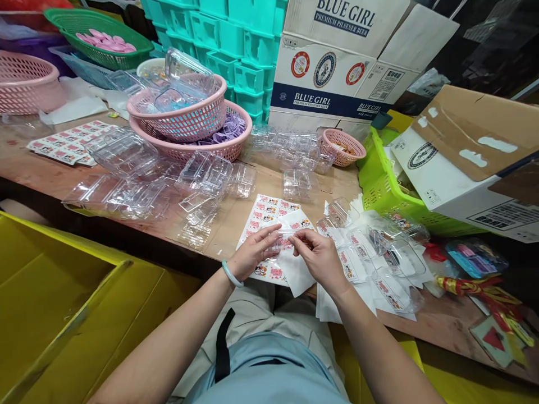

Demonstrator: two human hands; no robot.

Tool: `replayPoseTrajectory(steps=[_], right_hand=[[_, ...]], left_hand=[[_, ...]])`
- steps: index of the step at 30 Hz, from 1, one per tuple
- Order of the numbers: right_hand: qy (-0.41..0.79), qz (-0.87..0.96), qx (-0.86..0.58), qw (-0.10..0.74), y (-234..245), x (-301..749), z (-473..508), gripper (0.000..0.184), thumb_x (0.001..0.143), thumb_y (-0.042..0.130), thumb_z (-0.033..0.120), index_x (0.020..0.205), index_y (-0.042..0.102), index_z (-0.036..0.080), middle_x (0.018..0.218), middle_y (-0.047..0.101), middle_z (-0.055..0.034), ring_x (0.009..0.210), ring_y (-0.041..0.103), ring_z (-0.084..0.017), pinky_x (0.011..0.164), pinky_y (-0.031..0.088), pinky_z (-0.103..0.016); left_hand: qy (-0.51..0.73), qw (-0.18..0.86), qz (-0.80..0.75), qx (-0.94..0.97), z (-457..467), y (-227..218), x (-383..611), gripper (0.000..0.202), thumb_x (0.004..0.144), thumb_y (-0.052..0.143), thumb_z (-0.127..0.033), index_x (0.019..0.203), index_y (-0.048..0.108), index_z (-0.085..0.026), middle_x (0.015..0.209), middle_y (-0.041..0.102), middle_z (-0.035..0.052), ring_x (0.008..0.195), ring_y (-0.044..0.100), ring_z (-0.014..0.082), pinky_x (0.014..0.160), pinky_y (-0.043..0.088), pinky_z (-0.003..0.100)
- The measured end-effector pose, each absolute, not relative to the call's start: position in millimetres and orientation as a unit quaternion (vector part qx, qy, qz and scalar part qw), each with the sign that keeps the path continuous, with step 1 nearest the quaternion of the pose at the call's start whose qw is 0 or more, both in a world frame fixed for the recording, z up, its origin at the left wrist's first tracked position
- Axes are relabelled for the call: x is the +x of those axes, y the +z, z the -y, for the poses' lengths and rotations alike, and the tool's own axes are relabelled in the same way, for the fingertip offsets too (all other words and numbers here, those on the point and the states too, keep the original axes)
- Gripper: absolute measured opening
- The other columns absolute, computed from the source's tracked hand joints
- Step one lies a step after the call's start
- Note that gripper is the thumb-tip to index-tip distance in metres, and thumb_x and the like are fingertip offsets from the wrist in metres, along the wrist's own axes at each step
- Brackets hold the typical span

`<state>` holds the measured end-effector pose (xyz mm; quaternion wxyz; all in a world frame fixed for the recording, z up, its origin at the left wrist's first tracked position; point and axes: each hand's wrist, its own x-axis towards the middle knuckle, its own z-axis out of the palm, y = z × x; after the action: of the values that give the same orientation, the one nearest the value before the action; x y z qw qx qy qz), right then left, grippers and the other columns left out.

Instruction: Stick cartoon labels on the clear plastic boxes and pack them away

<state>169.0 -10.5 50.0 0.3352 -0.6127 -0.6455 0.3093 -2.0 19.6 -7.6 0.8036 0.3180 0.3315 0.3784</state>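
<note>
My left hand [252, 255] and my right hand [320, 257] meet over the table's near edge, both pinched on a small clear plastic box [283, 235] held between them. Under the hands lies a sticker sheet [266, 212] with red and white cartoon labels, partly covered by white paper [295, 269]. A pale green bangle sits on my left wrist. To the right of my right hand lie several clear boxes [379, 264] with stickers on them, resting on white paper.
Loose clear boxes [138, 179] cover the wooden table's left and middle. Stacked pink baskets [189, 120] hold purple pieces and clear lids. A green basket [99, 33] with pink pieces stands far left. Beer cartons [337, 62], teal crates, a lime basket [379, 185] and yellow bins [63, 303] surround the table.
</note>
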Motion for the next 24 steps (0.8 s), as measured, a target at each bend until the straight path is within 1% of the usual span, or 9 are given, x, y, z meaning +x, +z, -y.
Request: replayPoseTrajectory(steps=[5, 8, 10, 12, 13, 15, 19, 21, 24], right_hand=[[0.148, 0.707, -0.626, 0.293, 39.4, 166.2, 15.0, 0.022, 0.091, 0.054, 0.034, 0.077, 0.062, 0.02, 0.069, 0.065, -0.0008, 0.059, 0.058, -0.012, 0.06, 0.038, -0.023], [0.063, 0.674, -0.666, 0.313, 28.8, 173.3, 16.4, 0.028, 0.087, 0.059, 0.046, 0.093, 0.061, 0.018, 0.068, 0.062, -0.001, 0.059, 0.057, -0.014, 0.058, 0.039, -0.025], [0.055, 0.621, -0.693, 0.361, 24.8, 179.7, 17.0, 0.052, 0.08, 0.065, 0.053, 0.116, 0.053, 0.017, 0.076, 0.061, -0.0023, 0.064, 0.058, -0.016, 0.061, 0.044, -0.027], [0.106, 0.586, -0.696, 0.401, 25.0, 184.0, 18.9, 0.081, 0.072, 0.072, 0.056, 0.134, 0.038, 0.017, 0.101, 0.062, -0.0089, 0.084, 0.061, -0.02, 0.072, 0.05, -0.031], [0.157, 0.581, -0.688, 0.406, 26.9, 185.2, 20.6, 0.088, 0.069, 0.074, 0.056, 0.138, 0.034, 0.019, 0.113, 0.059, -0.0113, 0.095, 0.06, -0.022, 0.079, 0.05, -0.034], [0.294, 0.581, -0.652, 0.388, 33.5, 187.9, 24.7, 0.081, 0.071, 0.072, 0.055, 0.138, 0.038, 0.024, 0.126, 0.055, -0.0108, 0.109, 0.057, -0.023, 0.089, 0.049, -0.036], [0.492, 0.604, -0.523, 0.345, 52.4, 214.2, 27.1, 0.048, 0.083, 0.063, 0.048, 0.125, 0.054, 0.027, 0.129, 0.056, -0.0047, 0.111, 0.057, -0.02, 0.093, 0.048, -0.034], [0.446, 0.61, -0.536, 0.377, 60.4, 243.1, 22.2, 0.048, 0.082, 0.063, 0.048, 0.125, 0.053, 0.027, 0.127, 0.057, -0.0051, 0.109, 0.058, -0.02, 0.091, 0.049, -0.034], [0.163, 0.575, -0.68, 0.424, 62.3, 294.3, 6.0, 0.054, 0.078, 0.067, 0.048, 0.123, 0.05, 0.024, 0.125, 0.054, -0.0104, 0.109, 0.056, -0.024, 0.092, 0.047, -0.041]], left_hand=[[0.373, 0.773, -0.37, 0.354, -18.3, -5.0, 3.4, 0.063, 0.069, 0.08, -0.036, 0.126, 0.058, -0.02, 0.11, 0.063, 0.008, 0.1, 0.059, 0.0177, 0.091, 0.046, 0.033], [0.389, 0.755, -0.391, 0.355, -17.0, -4.7, 6.9, 0.067, 0.067, 0.08, -0.038, 0.126, 0.056, -0.017, 0.106, 0.063, 0.0078, 0.095, 0.06, 0.017, 0.087, 0.048, 0.032], [0.393, 0.749, -0.4, 0.354, -15.4, -3.6, 8.1, 0.07, 0.066, 0.08, -0.038, 0.128, 0.055, -0.016, 0.104, 0.064, 0.0081, 0.094, 0.061, 0.0178, 0.086, 0.048, 0.031], [0.391, 0.748, -0.397, 0.361, -12.6, -0.1, 8.4, 0.071, 0.067, 0.08, -0.038, 0.13, 0.054, -0.015, 0.103, 0.066, 0.0087, 0.094, 0.063, 0.0191, 0.085, 0.049, 0.032], [0.39, 0.748, -0.388, 0.37, -10.9, 2.8, 8.3, 0.071, 0.068, 0.079, -0.037, 0.13, 0.054, -0.015, 0.105, 0.066, 0.0092, 0.096, 0.063, 0.0204, 0.086, 0.049, 0.032], [0.385, 0.754, -0.357, 0.395, -7.7, 10.4, 7.2, 0.068, 0.07, 0.078, -0.034, 0.131, 0.054, -0.017, 0.112, 0.066, 0.0102, 0.102, 0.063, 0.0235, 0.09, 0.049, 0.035], [0.352, 0.763, -0.295, 0.454, -9.8, 24.2, 0.7, 0.061, 0.073, 0.075, -0.033, 0.13, 0.056, -0.02, 0.128, 0.06, 0.0105, 0.12, 0.054, 0.0272, 0.098, 0.046, 0.037], [0.351, 0.733, -0.316, 0.489, -17.4, 25.7, -2.8, 0.059, 0.078, 0.069, -0.041, 0.131, 0.055, -0.021, 0.133, 0.056, 0.0113, 0.122, 0.052, 0.0281, 0.097, 0.047, 0.039], [0.356, 0.537, -0.458, 0.612, -33.9, 20.7, -1.8, 0.062, 0.075, 0.067, -0.052, 0.127, 0.057, -0.02, 0.129, 0.055, 0.0121, 0.117, 0.053, 0.0298, 0.094, 0.047, 0.042]])
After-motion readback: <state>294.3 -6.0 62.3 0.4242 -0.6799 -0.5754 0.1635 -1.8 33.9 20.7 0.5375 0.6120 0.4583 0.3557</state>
